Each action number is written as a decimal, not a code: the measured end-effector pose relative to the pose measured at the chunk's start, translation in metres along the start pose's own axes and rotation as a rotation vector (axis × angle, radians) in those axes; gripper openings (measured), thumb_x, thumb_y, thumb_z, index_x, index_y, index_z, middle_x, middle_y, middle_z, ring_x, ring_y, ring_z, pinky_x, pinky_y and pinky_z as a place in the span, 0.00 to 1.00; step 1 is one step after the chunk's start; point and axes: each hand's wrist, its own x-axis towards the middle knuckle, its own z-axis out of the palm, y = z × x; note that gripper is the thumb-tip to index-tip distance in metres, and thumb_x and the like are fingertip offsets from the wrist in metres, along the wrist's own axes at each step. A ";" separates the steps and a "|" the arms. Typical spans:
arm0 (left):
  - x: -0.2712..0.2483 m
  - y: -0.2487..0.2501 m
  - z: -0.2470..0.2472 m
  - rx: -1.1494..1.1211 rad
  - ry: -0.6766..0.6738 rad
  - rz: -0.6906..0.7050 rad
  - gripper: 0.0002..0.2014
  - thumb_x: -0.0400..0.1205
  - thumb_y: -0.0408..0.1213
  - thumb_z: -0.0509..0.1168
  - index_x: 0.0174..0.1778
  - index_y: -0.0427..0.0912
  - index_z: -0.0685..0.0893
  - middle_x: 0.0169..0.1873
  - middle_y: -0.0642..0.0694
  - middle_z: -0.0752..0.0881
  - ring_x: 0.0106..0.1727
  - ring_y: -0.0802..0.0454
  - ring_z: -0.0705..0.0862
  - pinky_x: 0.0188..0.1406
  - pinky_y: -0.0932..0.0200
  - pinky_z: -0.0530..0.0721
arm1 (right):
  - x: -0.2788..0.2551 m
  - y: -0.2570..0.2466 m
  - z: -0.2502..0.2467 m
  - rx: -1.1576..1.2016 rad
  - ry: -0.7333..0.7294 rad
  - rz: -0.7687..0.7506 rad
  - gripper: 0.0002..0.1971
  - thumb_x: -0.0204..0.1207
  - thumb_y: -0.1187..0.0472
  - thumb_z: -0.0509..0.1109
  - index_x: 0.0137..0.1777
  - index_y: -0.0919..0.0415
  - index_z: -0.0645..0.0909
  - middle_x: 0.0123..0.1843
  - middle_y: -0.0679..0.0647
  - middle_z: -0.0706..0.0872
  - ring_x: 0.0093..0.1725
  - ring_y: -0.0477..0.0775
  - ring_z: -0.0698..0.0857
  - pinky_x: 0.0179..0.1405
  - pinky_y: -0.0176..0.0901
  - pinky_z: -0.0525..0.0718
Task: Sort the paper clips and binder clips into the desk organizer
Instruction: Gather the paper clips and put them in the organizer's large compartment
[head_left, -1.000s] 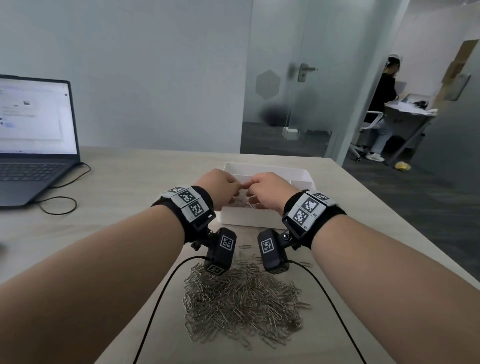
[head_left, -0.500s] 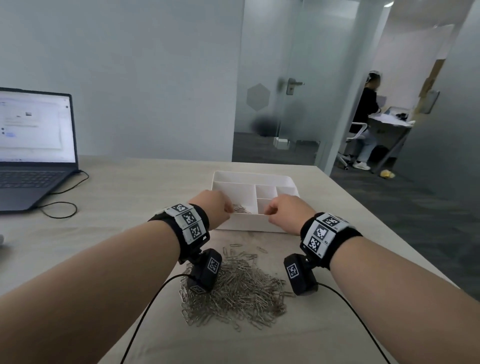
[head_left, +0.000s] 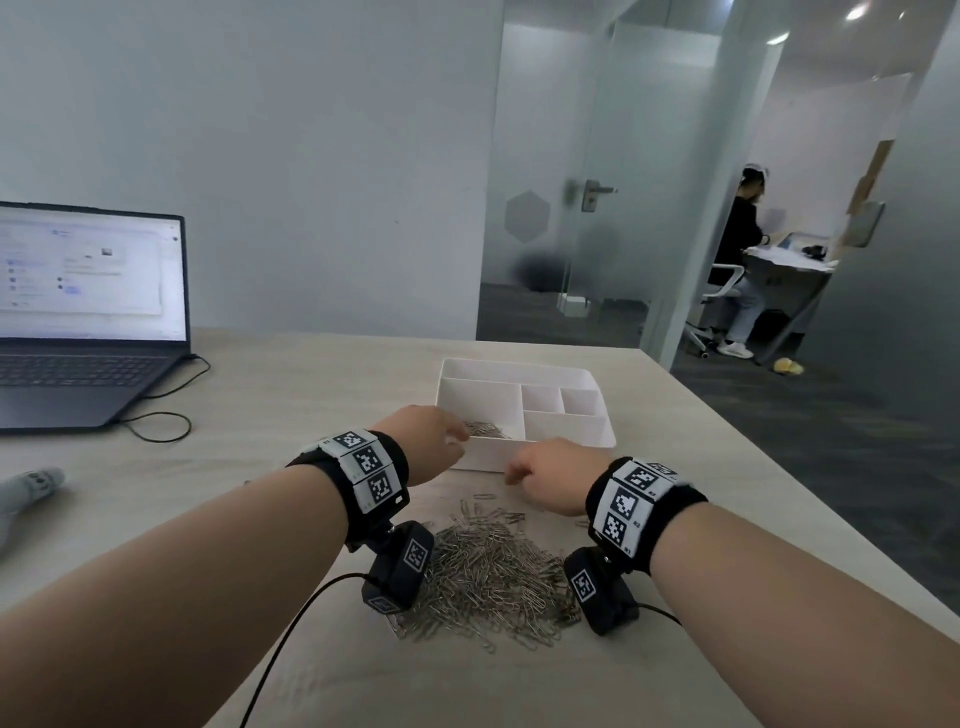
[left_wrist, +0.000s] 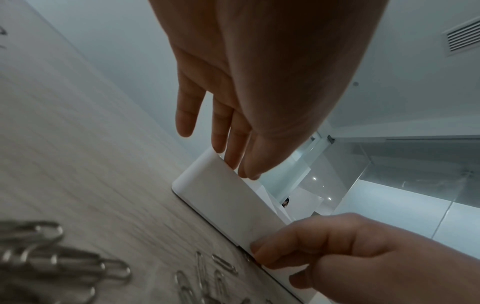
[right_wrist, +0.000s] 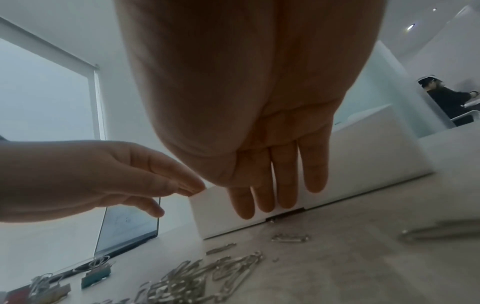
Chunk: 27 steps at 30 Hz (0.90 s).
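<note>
A white desk organizer (head_left: 566, 447) stands on the table, with a few paper clips (head_left: 485, 429) in its large left compartment. A big heap of silver paper clips (head_left: 488, 571) lies in front of it, between my wrists. My left hand (head_left: 460, 434) hovers over the organizer's near left corner (left_wrist: 215, 185), fingers straight and holding nothing. My right hand (head_left: 511, 475) hangs just before the front wall (right_wrist: 363, 162), fingers (right_wrist: 285, 191) pointing down loosely at the table, holding nothing. Coloured binder clips (right_wrist: 96, 273) lie left of the heap in the right wrist view.
An open laptop (head_left: 88, 322) with a looped cable (head_left: 156, 421) sits at the far left. A grey object (head_left: 31, 488) lies at the left edge. The table's right edge (head_left: 779, 467) runs close to the organizer. A person sits at a desk beyond the glass door.
Both hands were together over the organizer's left compartment; they have drawn back toward me and apart, and their fingers have relaxed. The head view has tilted upward.
</note>
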 end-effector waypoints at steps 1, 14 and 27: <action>0.000 0.001 0.001 0.009 -0.003 0.004 0.18 0.84 0.46 0.60 0.70 0.54 0.82 0.72 0.53 0.81 0.70 0.50 0.78 0.70 0.56 0.73 | 0.000 -0.001 0.001 -0.013 -0.016 0.008 0.22 0.83 0.64 0.58 0.74 0.49 0.81 0.76 0.52 0.80 0.74 0.55 0.78 0.71 0.46 0.75; 0.011 0.012 0.011 0.088 -0.078 0.016 0.23 0.86 0.40 0.56 0.79 0.52 0.72 0.76 0.45 0.75 0.75 0.43 0.74 0.73 0.51 0.72 | -0.025 0.018 -0.008 0.226 0.023 0.051 0.24 0.81 0.67 0.56 0.68 0.50 0.85 0.69 0.47 0.86 0.69 0.48 0.82 0.74 0.46 0.77; -0.001 0.011 0.015 0.086 -0.082 0.020 0.23 0.83 0.35 0.57 0.75 0.49 0.76 0.74 0.47 0.77 0.74 0.46 0.73 0.75 0.51 0.71 | -0.056 -0.008 0.008 0.228 -0.170 0.072 0.21 0.80 0.66 0.58 0.68 0.54 0.84 0.56 0.56 0.91 0.48 0.55 0.91 0.59 0.51 0.89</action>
